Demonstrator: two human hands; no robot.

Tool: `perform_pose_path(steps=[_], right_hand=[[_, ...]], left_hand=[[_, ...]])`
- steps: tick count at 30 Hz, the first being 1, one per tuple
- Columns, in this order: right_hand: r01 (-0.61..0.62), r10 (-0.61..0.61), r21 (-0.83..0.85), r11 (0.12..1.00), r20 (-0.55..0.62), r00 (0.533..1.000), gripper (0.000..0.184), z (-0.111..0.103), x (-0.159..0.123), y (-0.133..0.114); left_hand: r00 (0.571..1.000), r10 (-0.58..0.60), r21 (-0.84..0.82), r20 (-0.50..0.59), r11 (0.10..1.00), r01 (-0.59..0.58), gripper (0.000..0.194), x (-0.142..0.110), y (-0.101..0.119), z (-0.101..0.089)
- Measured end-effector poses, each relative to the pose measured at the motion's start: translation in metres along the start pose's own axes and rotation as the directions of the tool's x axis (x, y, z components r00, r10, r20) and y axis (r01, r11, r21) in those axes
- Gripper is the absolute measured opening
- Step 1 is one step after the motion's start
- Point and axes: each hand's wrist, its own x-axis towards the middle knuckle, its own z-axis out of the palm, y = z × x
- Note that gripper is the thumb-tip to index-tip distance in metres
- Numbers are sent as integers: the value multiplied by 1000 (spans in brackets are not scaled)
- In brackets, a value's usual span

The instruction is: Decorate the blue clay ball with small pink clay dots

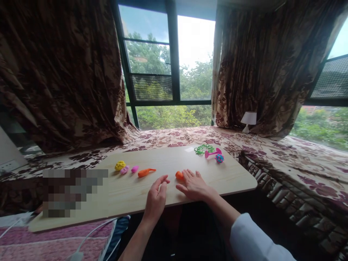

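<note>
My right hand (192, 184) lies nearly flat, fingers stretched and thumb out to the side, over a lump of orange modelling clay (179, 175). Only the lump's left part shows; the rest is under the fingers. Held beside it over the board's near edge, my left hand (157, 194) is loosely curved, with nothing in it. Farther left on the board is a carrot-shaped piece of orange clay (145, 173) with a thin tip pointing right. Beyond it sit a small bright pink lump (135, 169), a paler pink lump (124, 170) and a yellow lump (120, 166).
A pale wooden board (217, 177) carries everything. Near its far right corner are a green beaded string (201, 149), a pink dumbbell-shaped toy (212, 153) and a blue spiky ball (219, 158). A small white lamp (248, 118) stands on the floral-covered ledge (174, 137).
</note>
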Motion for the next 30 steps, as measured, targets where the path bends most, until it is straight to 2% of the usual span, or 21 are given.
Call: perform_pose_path(steps=[2, 4, 8, 10, 12, 15, 18, 21, 25, 30], right_hand=[[12, -12, -1, 1000, -2, 1000, 72, 0, -1, 0], [71, -71, 5, 997, -14, 997, 72, 2, -13, -6], [192, -189, 84, 978, -43, 981, 61, 5, -38, -15], [150, -134, 180, 972, -101, 986, 53, 3, -38, -11], [98, -51, 260, 961, -184, 982, 50, 1, -33, -2], [82, 3, 309, 948, -264, 964, 42, -1, -25, 10], [93, 23, 369, 925, -300, 954, 37, 0, -20, 11], [101, 46, 432, 896, -317, 947, 39, -1, -13, 3], [154, 11, 475, 866, -326, 945, 26, -15, -2, -13], [199, -41, 517, 832, -301, 953, 19, -29, 8, -26]], left_hand=[[1000, 21, 21, 10, 1000, -21, 36, 1, -3, 0], [998, 58, 48, 36, 997, -60, 37, 2, -4, 2], [971, 161, 96, 179, 979, -180, 42, 5, -2, 5], [948, 185, 112, 257, 969, -220, 44, 7, 0, 4], [938, 186, 130, 291, 964, -231, 41, 9, 1, 1], [948, 166, 146, 273, 966, -211, 33, 12, 0, -2], [958, 131, 120, 254, 979, -166, 29, 14, -3, -2], [956, 100, 51, 275, 992, -118, 32, 11, 0, -1], [946, 86, -29, 314, 996, -81, 37, 5, 11, -6], [964, 60, -33, 259, 998, -53, 32, 4, 13, -14]])
